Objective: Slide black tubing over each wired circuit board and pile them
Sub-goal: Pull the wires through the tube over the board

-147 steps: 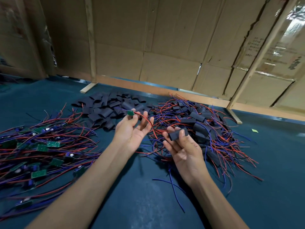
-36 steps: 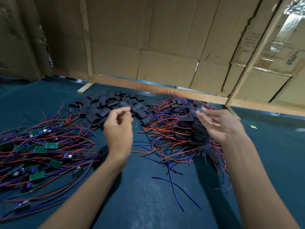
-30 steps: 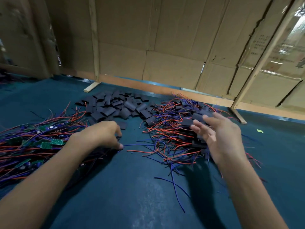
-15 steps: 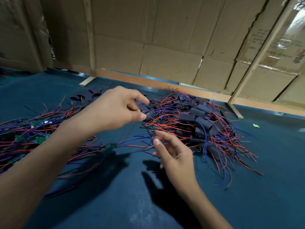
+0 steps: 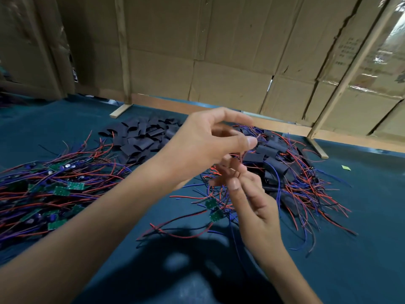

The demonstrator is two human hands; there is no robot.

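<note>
Two hands meet above the blue table (image 5: pixel 361 249). Left hand (image 5: pixel 203 145), fingers curled, pinches thin wires; right hand (image 5: pixel 252 194) pinches the same wires just below. Two green circuit boards (image 5: pixel 213 209) dangle under them. Loose black tubing (image 5: pixel 142 139) lies beyond; sleeved pile (image 5: pixel 285 172) right, bare boards (image 5: pixel 54 189) left.

Assembly workshop; cardboard walls (image 5: pixel 230 84), circuit-board heaps (image 5: pixel 54 189)
</note>
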